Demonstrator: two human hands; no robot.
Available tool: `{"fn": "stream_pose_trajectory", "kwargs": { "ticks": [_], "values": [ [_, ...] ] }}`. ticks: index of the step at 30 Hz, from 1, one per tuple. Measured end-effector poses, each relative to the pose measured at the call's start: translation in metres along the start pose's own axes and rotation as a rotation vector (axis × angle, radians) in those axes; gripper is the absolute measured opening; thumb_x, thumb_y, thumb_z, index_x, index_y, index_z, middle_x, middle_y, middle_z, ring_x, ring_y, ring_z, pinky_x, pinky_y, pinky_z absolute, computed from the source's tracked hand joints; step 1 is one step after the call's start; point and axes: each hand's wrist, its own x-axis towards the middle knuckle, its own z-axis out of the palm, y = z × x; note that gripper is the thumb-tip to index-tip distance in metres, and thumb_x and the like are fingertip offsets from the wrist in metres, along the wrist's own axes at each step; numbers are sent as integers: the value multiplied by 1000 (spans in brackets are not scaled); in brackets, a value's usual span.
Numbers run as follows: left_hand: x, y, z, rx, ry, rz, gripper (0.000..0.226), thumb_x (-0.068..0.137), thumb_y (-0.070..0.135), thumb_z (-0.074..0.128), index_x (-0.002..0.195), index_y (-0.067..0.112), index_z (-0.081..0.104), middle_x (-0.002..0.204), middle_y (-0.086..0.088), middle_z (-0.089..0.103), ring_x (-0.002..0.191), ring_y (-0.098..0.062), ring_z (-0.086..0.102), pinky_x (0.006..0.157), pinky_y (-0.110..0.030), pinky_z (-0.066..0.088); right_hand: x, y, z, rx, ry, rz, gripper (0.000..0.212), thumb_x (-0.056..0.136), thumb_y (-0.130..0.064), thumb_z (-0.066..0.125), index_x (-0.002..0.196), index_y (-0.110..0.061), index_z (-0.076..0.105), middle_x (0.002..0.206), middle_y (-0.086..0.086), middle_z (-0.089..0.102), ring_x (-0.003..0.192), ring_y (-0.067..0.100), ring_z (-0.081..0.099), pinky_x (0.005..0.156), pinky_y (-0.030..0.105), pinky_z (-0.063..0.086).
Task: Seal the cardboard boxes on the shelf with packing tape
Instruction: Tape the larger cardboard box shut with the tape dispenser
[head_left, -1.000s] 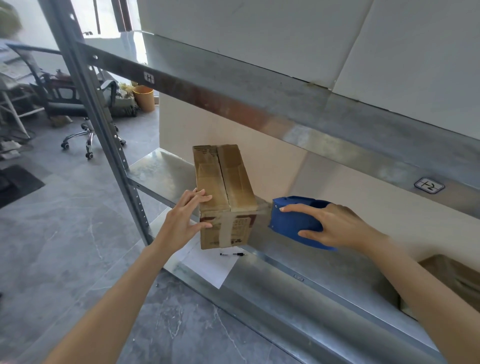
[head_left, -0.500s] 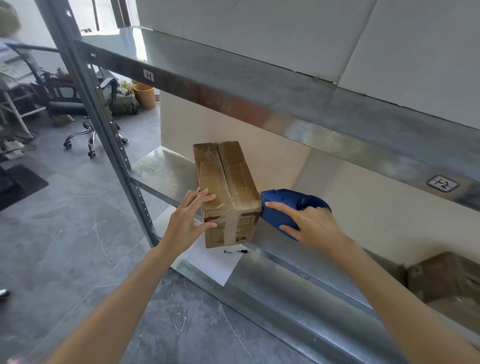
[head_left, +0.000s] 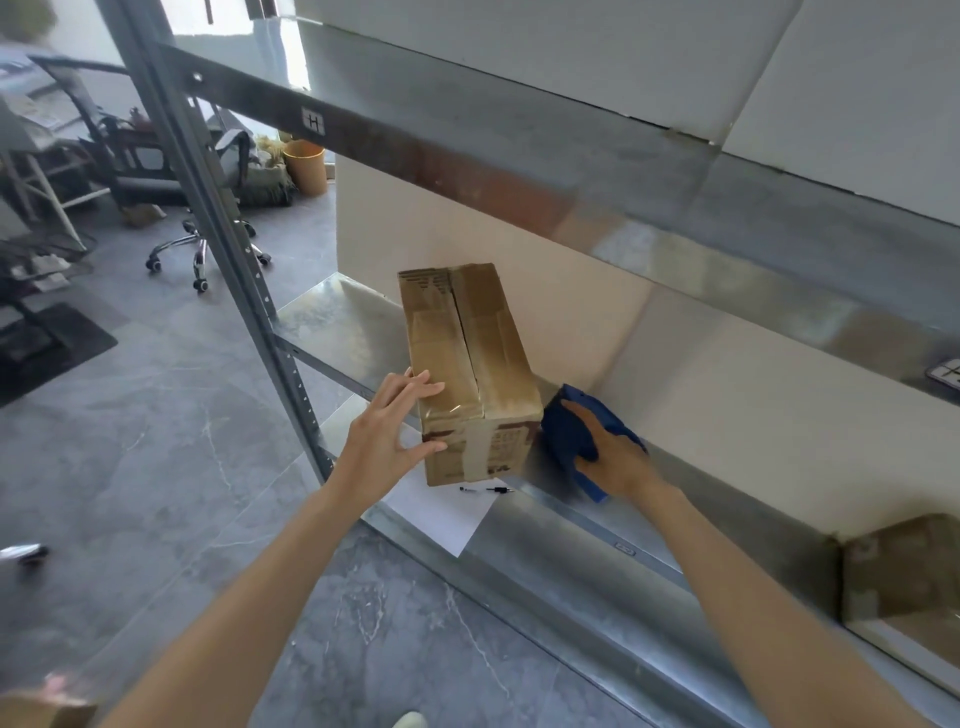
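View: head, the only one.
Cardboard box (head_left: 467, 374): on the metal shelf (head_left: 337, 322), toward its left end, long axis running near to far, near face at the front lip.
Centre seam (head_left: 464, 353): flaps closed; glossy film across the near end of the top only; tape along the rest not discernible.
Left hand (head_left: 389, 431): fingers spread and straight on the near-left top corner, thumb against the near face; bracing, not gripping.
Right hand (head_left: 613, 457): curled round the blue tape dispenser (head_left: 569, 434), held against the right side of the box at its near end; contact point blurred.
Second cardboard box (head_left: 904, 571): far right on the same shelf, well apart, untouched.
Sheet of paper (head_left: 441, 514), pen (head_left: 488, 489): just below the near face.
Risk, slide: smooth metal deck plus sideways pull from the right; likely shift of the box to the left or off the front lip against a flat, ungripping brace.
Risk, skew: crooked or wrinkled strip from a tilted dispenser.
Risk, poor bond: lifting tape from light pressure at the corner.
Risk, snag: paper or pen caught by a loose tape end.
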Motion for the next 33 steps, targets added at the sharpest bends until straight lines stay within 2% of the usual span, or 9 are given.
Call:
{"fn": "stream_pose_trajectory", "kwargs": {
  "ticks": [3,10,14,17,19,21,24,28,33],
  "values": [
    [2,2,0,2,-14,-16,68,73,22,87,133,22,55,139,3,48,140,-14,40,102,-40,47,12,9,17,18,3,67,75,101,-22,45,154,-42,-4,113,15,67,82,28,66,66,38,55],
    [8,1,3,19,-4,-34,68,73,25,87,133,23,56,140,5,48,135,-3,38,99,-35,46,25,11,17,-108,91,59,82,100,-31,49,153,-41,-14,73,5,60,62,22,61,52,30,48],
    [9,0,2,31,-26,-42,69,74,30,86,135,27,53,142,7,45,131,5,31,100,-32,43,14,3,0,-197,173,70,81,98,-47,48,153,-43,-11,87,8,65,69,25,61,59,30,44],
    [10,-1,-3,21,-69,-45,72,73,42,84,136,30,51,143,10,44,132,6,31,103,-30,36,3,-4,-22,-234,258,41,69,98,-52,45,153,-43,5,114,11,61,93,31,62,66,32,42],
    [11,1,-6,2,-86,-53,74,71,52,80,136,31,52,140,13,43,129,6,34,103,-27,34,-4,-11,-36,-75,221,-73,66,97,-47,52,152,-40,16,135,9,50,115,31,54,81,37,46],
    [12,2,-8,-5,-90,-50,74,70,60,74,135,31,54,136,17,43,126,7,36,103,-20,32,-12,-25,-47,29,205,-237,67,94,-43,61,150,-39,24,149,0,37,133,23,40,100,38,41],
    [14,4,-11,6,-74,-24,73,70,67,68,132,30,57,132,18,46,119,12,39,95,-3,27,-20,-52,-54,64,290,-438,75,86,-45,70,149,-37,30,154,-8,32,140,12,30,111,31,32],
    [15,4,-13,32,-68,-12,69,73,68,66,129,27,61,130,12,53,118,10,42,90,2,28,-19,-79,-47,139,232,-512,81,80,-51,72,150,-39,32,157,-16,29,147,6,18,114,29,25],
    [14,2,-10,26,-60,-17,58,80,55,67,129,23,62,130,8,56,122,3,48,95,-8,34,-9,-82,-36,259,316,-521,61,82,-39,72,138,-25,53,146,-9,48,140,13,34,113,42,36]
  ]
}}
